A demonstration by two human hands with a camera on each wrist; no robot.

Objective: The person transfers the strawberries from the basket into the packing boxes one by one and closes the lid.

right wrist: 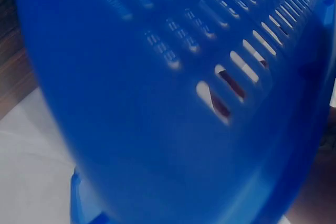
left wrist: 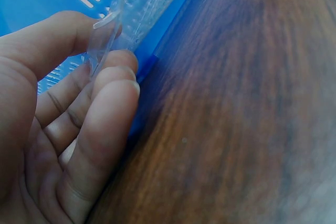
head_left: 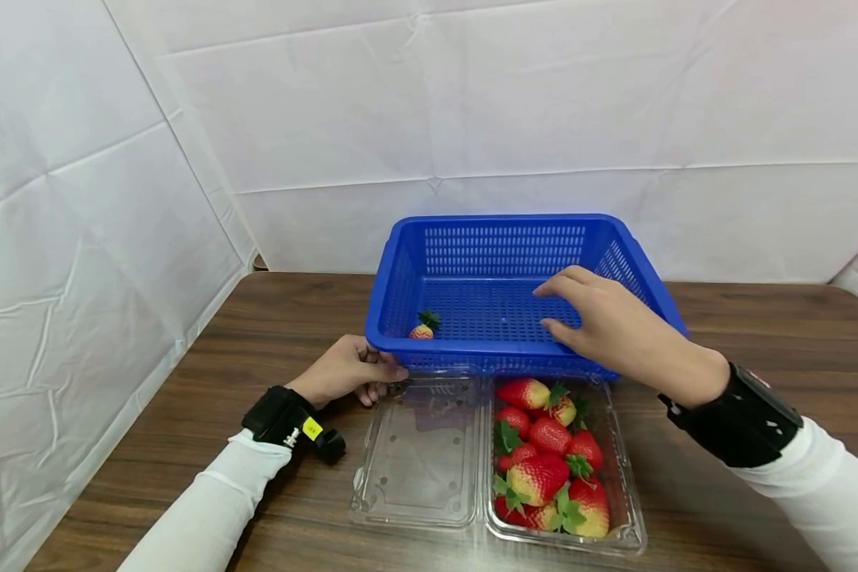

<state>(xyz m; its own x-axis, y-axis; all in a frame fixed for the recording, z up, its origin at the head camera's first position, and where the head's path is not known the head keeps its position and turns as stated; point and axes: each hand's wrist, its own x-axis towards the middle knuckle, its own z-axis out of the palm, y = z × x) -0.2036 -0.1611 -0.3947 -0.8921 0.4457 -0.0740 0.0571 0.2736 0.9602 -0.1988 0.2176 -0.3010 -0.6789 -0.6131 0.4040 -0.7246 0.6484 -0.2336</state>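
Observation:
My left hand (head_left: 357, 369) pinches the upper left corner of the clear plastic clamshell's lid (head_left: 422, 453), beside the basket's near left corner. In the left wrist view, thumb and fingertips (left wrist: 118, 72) close on the lid's thin edge (left wrist: 105, 32). My right hand (head_left: 600, 314) hovers over the right side of the blue basket (head_left: 515, 347), thumb and fingers apart with nothing between them. One strawberry (head_left: 422, 331) with a green cap lies in the basket's near left corner. Several red strawberries (head_left: 549, 435) fill the clamshell's right half (head_left: 625, 508). The blue basket's slotted wall (right wrist: 157, 108) fills the right wrist view.
The lid lies flat and unfolded to the left of the berry-filled half, on a dark wooden table (head_left: 708, 318). The basket stands directly behind the clamshell, its near rim overhanging the clamshell's back edge in the head view. White cloth (head_left: 543, 103) hangs behind and at the left.

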